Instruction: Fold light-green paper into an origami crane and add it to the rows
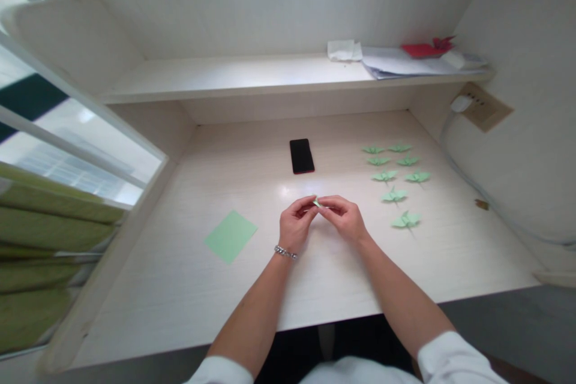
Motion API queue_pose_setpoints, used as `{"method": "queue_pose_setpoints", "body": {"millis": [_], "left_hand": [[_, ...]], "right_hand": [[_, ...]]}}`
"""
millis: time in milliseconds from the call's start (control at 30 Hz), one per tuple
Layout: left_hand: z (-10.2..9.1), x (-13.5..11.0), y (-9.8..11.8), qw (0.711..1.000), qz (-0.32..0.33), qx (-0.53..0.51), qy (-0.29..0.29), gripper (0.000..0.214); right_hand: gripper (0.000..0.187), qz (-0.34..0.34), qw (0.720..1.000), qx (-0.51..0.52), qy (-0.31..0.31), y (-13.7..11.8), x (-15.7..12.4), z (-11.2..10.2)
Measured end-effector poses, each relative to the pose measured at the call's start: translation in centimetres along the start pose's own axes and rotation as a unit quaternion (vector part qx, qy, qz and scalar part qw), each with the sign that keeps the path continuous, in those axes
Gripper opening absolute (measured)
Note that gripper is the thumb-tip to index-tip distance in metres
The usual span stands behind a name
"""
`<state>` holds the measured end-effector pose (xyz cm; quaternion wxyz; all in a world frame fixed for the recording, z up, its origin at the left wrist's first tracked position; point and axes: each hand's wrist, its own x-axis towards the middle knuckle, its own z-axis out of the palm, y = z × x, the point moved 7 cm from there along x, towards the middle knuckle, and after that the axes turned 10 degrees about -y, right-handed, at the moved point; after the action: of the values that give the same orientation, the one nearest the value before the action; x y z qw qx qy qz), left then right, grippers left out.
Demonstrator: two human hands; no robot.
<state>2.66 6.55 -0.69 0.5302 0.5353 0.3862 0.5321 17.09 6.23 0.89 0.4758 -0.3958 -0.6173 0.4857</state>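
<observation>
A: Where to look first?

B: At the fingertips of the left hand (294, 228) and the right hand (348, 219). Caught between both, at the centre of the clock: a small, narrow, pale-green folded-paper piece (317, 201).

A: And the fingers?

B: On both sides, bent and drawn nearly together, thumb against fingers, with just the edges of the paper apparently in each pinch. Cannot tell the exact fold: too small and half covered.

A: What else nearby?

B: At twelve o'clock, just beyond the fingertips, a black, rectangular, glossy phone (302, 156). Between eight and nine, a flat, squarish, pale-green paper sheet (231, 237), near the silver chain bracelet (285, 252) on the left wrist. From between one and two round to just past three, eight pale-green, winged folded-paper figures (393, 195) in two loose columns, all on the white, wood-grained desk (180, 288).

A: Anything likely to go wrong?

B: Possibly a torn or crushed tip, from pinching too hard on so small a piece. Perhaps a skewed crease, from uneven pull between left and right. Less likely: a winged figure knocked near three o'clock, from a wide swing of the right forearm (396, 282).
</observation>
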Motion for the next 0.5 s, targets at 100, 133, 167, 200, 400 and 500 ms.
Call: {"method": "queue_pose_setpoints", "body": {"millis": [100,133,167,200,400,500], "left_hand": [[0.18,0.04,-0.07,1.0,0.002,-0.024,-0.016,0.051],[0.21,0.06,-0.1,0.999,0.002,-0.032,-0.019,0.058],[0.22,0.1,-0.13,0.999,0.001,-0.038,-0.02,0.064],[0.19,0.13,-0.18,0.999,-0.001,-0.041,-0.019,0.068],[0.0,0.2,-0.43,1.0,-0.014,-0.023,-0.017,0.056],[-0.08,0.15,-0.48,1.0,-0.02,-0.008,-0.021,0.052]], "right_hand": [[0.025,-0.002,1.0,0.004,0.0,-0.04,0.03,-0.02],[0.025,-0.002,1.0,0.006,-0.002,-0.07,0.04,-0.03],[0.024,0.0,1.0,0.01,-0.004,-0.09,0.06,-0.03],[0.024,0.002,1.0,0.013,-0.006,-0.09,0.07,-0.04],[0.022,0.014,0.999,0.033,-0.021,0.1,0.2,-0.03],[0.023,0.023,0.998,0.05,-0.024,0.35,0.17,0.06]]}}
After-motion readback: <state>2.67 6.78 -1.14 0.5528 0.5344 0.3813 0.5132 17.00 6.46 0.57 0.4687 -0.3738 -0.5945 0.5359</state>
